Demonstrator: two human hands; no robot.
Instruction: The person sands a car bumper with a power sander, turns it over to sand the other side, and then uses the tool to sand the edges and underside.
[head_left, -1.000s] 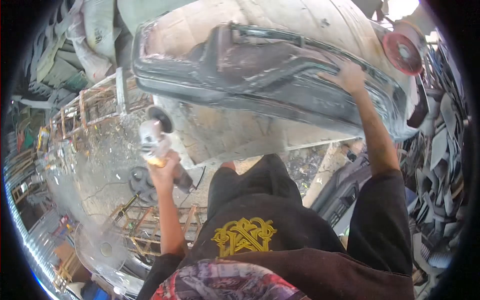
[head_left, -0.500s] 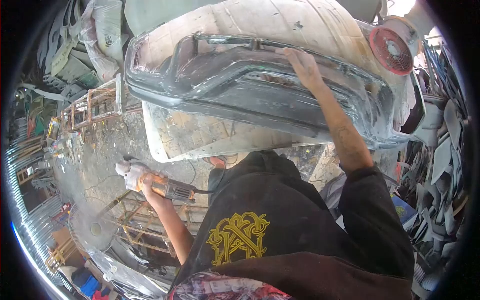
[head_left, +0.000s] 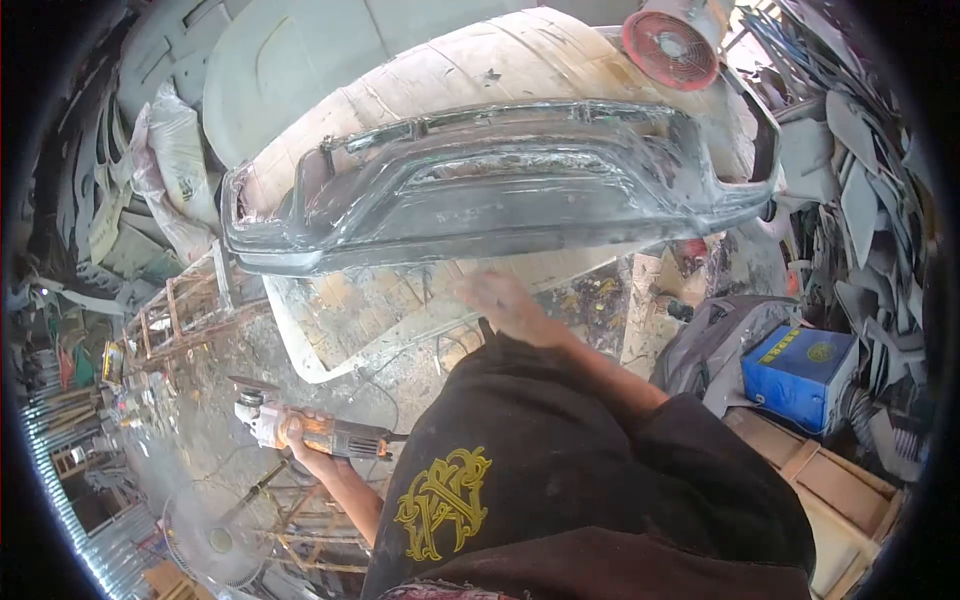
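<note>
My left hand is wrapped around the body of an orange and grey angle grinder, held off to the left of my body. The grinder's disc faces up at its far end. Ahead of me a dark grey car bumper, dusty and scuffed with whitish marks, lies across a padded stand. My right hand hovers in front of my waist, below the bumper's near edge and apart from it. Motion blur smears its fingers, and I see nothing held in it.
The bumper rests on a worn, pale-covered stand. A red round fan stands behind it. To the right are a blue box, a grey backpack and stacked panels. Another fan and metal frames are at lower left.
My right hand has left the bumper's surface and come down toward my waist. The view has shifted, showing the bumper more level. The grinder stays in my left hand, its disc now visible.
</note>
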